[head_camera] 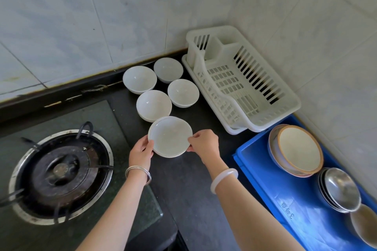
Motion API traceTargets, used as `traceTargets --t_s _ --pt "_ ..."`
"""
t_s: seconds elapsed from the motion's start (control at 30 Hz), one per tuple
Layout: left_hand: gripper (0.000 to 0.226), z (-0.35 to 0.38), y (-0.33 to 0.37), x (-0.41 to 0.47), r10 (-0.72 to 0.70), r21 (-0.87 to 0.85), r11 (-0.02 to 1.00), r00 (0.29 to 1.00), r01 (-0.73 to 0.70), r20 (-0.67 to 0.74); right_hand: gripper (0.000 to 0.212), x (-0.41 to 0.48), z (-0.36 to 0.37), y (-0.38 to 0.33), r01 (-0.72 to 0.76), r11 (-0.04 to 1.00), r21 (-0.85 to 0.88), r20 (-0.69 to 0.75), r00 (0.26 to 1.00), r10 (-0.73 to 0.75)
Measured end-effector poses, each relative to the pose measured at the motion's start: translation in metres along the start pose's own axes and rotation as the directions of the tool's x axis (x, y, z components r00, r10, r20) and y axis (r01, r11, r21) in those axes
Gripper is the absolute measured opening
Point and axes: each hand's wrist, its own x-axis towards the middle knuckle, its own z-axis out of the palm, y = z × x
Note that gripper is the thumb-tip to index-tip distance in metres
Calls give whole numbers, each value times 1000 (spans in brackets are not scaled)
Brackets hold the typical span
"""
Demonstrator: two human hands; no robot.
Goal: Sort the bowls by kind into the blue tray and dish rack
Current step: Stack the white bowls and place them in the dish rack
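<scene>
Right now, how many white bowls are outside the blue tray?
5 seen: back-left bowl, back-right bowl, middle-left bowl, middle-right bowl, and held bowl between left hand and right hand. Stacked ones may hide underneath.

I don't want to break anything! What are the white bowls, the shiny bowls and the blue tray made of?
White bowls: probably glazed ceramic, smooth and glossy with soft reflections, though hard plastic can't be ruled out. Shiny bowls: likely stainless steel, grey with mirror-like highlights. Blue tray: probably moulded plastic, by its even colour and stepped moulded rim.
</scene>
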Motion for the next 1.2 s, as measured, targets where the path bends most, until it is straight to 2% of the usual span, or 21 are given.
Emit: traceTargets --t_s 0.2,0.33,0.47,0.63,0.8,0.97,1.03,1.1,1.2 --pt "32 -3 4 2 -43 -17 999 999 43 2 10 11 2 10 -37 998 56 25 999 35" --pt "28 -3 13 0 -111 -101 988 993 113 32 30 13 6 15 -112 970 215 188 980 72" --pt "24 -2 17 -7 -145 -149 977 988 151 52 34 10 9 18 -140 915 378 296 955 23" --pt "25 4 28 -13 -117 -107 987 992 121 39 32 8 1 21 -104 902 420 266 964 -13" --pt "14 31 66 -14 -38 -104 993 992 51 117 27 4 -35 6 -11 851 524 177 979 -97" --pt "13 90 117 -4 35 -64 998 979 -23 201 22 15 -97 -29 144 790 596 24 980 -196" --pt "8 121 136 4 74 -48 997 972 -65 225 22 28 -124 -44 161 777 609 -9 981 -196" --pt "12 153 152 13 102 -19 995 961 -100 256 19 46 -148 -56 167 765 622 -33 982 -187" --pt "19 201 165 32 70 -12 997 949 -70 308 13 80 -177 -72 185 780 597 -75 982 -175"
